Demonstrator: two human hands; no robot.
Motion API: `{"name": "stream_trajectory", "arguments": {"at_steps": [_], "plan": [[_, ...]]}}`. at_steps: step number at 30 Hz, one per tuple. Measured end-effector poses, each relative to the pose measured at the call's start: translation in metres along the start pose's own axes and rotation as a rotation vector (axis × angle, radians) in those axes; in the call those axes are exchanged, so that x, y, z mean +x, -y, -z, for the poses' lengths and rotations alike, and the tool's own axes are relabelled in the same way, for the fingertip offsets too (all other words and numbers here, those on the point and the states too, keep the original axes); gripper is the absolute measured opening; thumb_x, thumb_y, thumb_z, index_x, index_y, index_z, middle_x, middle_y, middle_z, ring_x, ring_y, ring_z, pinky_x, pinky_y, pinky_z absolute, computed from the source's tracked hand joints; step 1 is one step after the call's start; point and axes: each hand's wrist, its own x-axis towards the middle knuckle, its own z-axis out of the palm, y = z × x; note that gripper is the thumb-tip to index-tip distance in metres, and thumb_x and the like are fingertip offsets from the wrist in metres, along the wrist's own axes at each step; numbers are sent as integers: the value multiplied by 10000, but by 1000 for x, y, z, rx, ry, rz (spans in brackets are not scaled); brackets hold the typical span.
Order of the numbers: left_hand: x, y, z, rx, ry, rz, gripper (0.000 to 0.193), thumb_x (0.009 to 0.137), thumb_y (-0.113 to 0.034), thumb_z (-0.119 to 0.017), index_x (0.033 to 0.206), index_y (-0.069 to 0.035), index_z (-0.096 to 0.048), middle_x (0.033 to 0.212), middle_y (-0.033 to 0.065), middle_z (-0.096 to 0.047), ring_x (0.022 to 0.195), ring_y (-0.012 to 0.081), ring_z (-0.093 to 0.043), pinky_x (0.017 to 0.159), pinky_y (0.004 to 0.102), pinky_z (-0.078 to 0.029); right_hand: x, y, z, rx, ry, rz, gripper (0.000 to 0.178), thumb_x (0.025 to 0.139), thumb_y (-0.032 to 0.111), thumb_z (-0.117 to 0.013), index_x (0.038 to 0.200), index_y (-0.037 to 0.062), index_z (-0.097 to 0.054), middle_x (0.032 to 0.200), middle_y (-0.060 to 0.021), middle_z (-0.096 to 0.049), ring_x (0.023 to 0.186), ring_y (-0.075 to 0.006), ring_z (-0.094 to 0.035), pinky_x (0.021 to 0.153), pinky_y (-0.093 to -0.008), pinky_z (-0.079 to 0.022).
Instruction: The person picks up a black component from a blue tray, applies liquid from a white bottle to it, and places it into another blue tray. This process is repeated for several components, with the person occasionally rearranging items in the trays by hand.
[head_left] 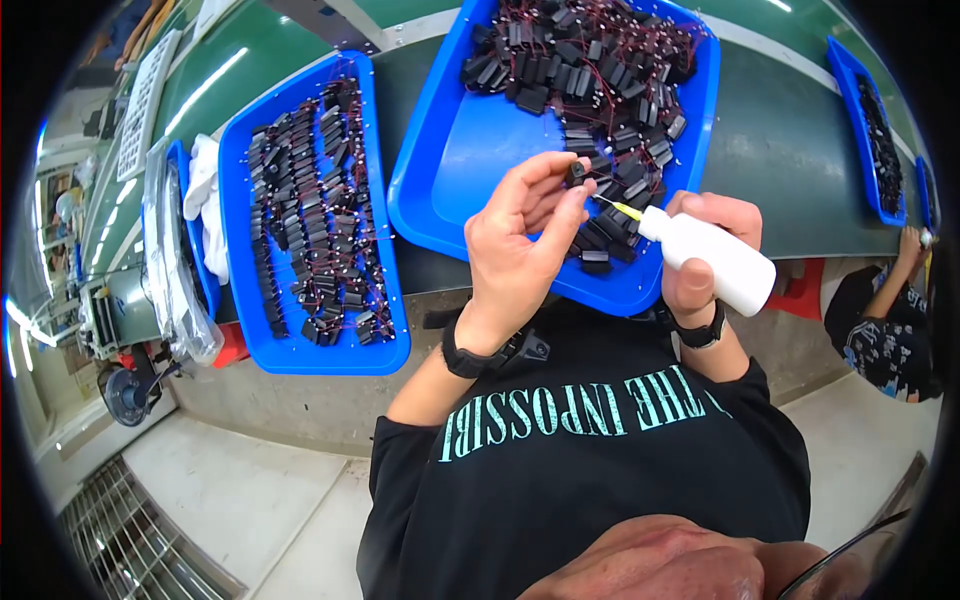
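Observation:
Between the thumb and fingers of my left hand (pixel 525 230) is a small black rectangular part (pixel 575 175), pinched above the near part of a blue tray (pixel 480 150). My right hand (pixel 705 255) is wrapped round a white squeeze bottle (pixel 722 262) with a yellow needle tip (pixel 627 210). The thin needle points left toward the black part; whether it touches cannot be made out. Beneath and beyond both hands, the tray holds a heap of black parts (pixel 580 65) with thin red wires and small white ends.
Left of me stands a second blue tray (pixel 385 355) with similar wired parts in rows. A clear plastic bag (pixel 180 270) and white cloth (pixel 207 200) lie farther left. At the far right, another blue tray (pixel 848 75) holds black parts, near a co-worker (pixel 885 330).

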Motion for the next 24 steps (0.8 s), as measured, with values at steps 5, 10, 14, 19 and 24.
{"name": "stream_trajectory", "arguments": {"at_steps": [5,10,14,19,24], "plan": [[2,10,6,209,64,-111,250,862,36,-630,1107,43,-579,1097,124,-668,942,151,-668,799,252,-549,4,1,-4,-14,15,-57,558,854,515,-612,1041,9,-469,703,-83,-513,558,-127,-470,508,-261,-379],[1,13,4,247,60,-181,262,851,54,-630,1108,42,-579,1087,126,-672,947,150,-667,819,257,-546,3,1,-3,-61,-11,-51,552,858,511,-609,1049,11,-472,712,-83,-514,552,-124,-469,504,-259,-378],[0,11,6,289,94,-187,240,872,70,-599,1106,50,-545,1116,171,-648,993,189,-659,818,275,-562,2,1,-3,-57,-5,-50,540,861,500,-610,1051,14,-473,732,-84,-524,562,-121,-475,508,-256,-381],[0,12,4,258,59,-188,249,846,66,-625,1090,44,-581,1093,131,-670,956,162,-669,824,263,-550,2,0,-1,-63,19,-42,525,862,484,-616,1051,16,-471,759,-84,-533,572,-119,-480,514,-255,-386],[-1,13,5,263,59,-200,250,843,66,-627,1088,44,-581,1094,135,-671,960,166,-670,820,266,-553,2,0,-2,-32,9,-62,511,862,472,-620,1042,18,-467,756,-85,-533,571,-115,-473,511,-255,-378]]}}
